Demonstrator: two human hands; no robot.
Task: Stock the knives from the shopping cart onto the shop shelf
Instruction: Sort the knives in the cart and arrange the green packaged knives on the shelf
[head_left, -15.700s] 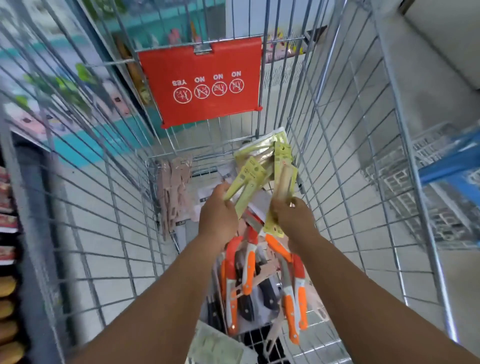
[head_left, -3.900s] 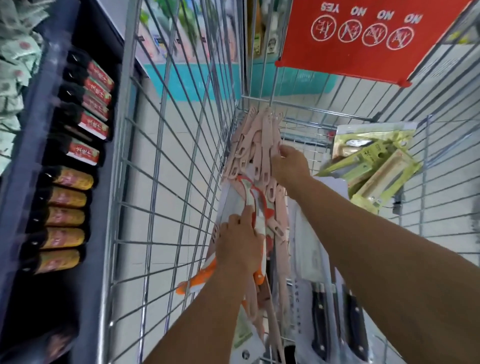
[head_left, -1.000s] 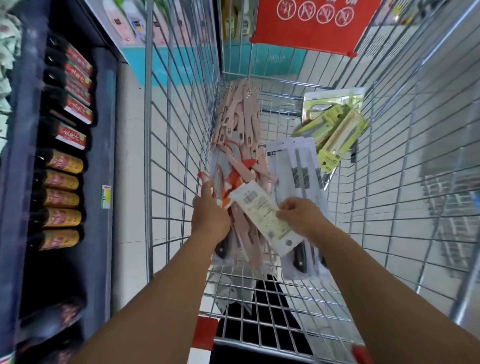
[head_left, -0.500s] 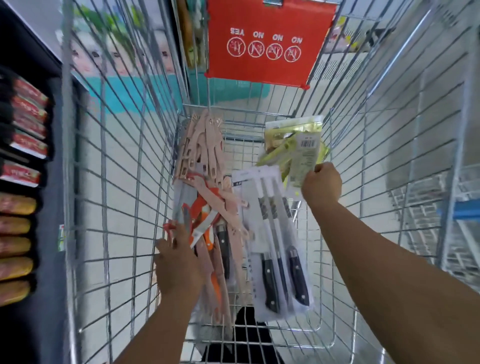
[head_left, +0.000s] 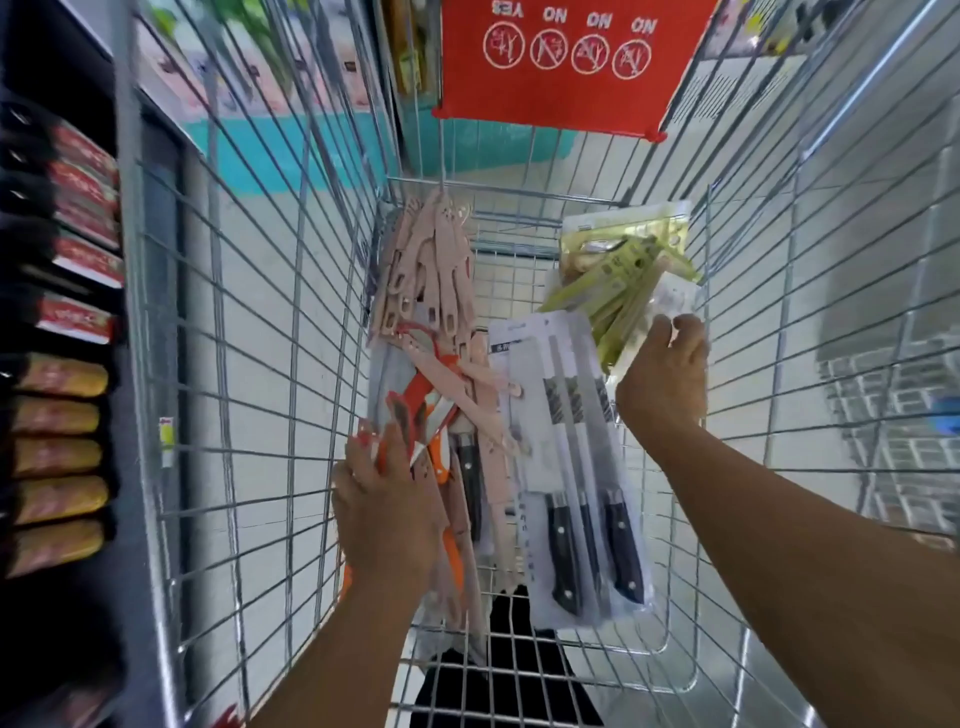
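Head camera, looking down into a wire shopping cart (head_left: 249, 322) where the packaged knives lie. My left hand (head_left: 387, 512) rests low on the left side of the cart, its grip curled around orange-handled knives (head_left: 423, 400) in clear packs. Beside them a heap of pale pink knives (head_left: 436, 280) leans on the cart's left wall. In the middle lies a white pack of black-handled knives (head_left: 576, 467). My right hand (head_left: 665, 374) reaches to the far right corner, its grip pinching a pack among the yellow-green knives (head_left: 618, 286) (blurred). A red sign (head_left: 566, 62) hangs on the cart's far end. Outside, left, a dark shop shelf (head_left: 57, 312) holds red and yellow packets.
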